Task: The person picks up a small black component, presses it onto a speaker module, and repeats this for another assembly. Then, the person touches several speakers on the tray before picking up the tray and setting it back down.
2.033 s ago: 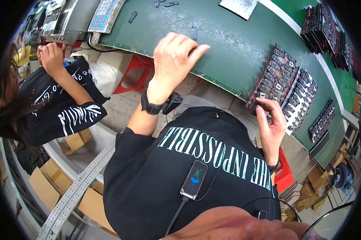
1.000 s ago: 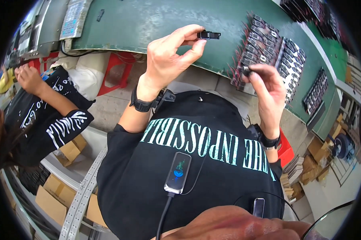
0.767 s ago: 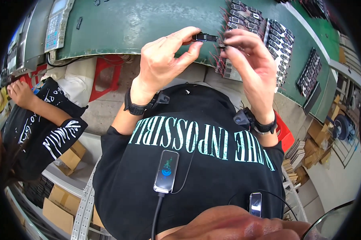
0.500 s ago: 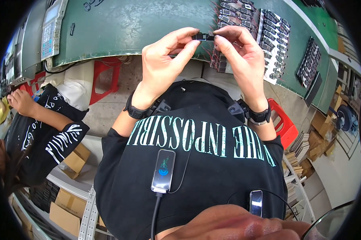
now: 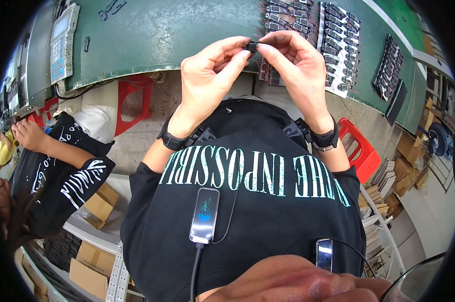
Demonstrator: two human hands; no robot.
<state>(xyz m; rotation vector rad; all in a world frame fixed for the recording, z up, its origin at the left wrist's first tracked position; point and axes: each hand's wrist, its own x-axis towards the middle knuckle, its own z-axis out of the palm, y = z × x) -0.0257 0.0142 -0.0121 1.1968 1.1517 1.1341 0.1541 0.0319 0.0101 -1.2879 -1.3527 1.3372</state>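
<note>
Between my two hands, just past the table's near edge, is a small black rectangular plastic part. My left hand pinches its left end between thumb and fingertips. My right hand pinches at the right end, its fingertips close to those of the left. The fingers hide much of the part, so its details cannot be made out. Beyond and beside my right hand, several black frame-like parts with thin red wires lie in rows on the green table.
More black parts fill a white sheet and a dark strip at the right. A grey keypad device stands at the left, near a few loose black pieces. Red stools are below; a co-worker's arm is at the left.
My right hand has shifted left, bringing my hands closer together. The black part has turned and shows less of its surface between the fingers.
</note>
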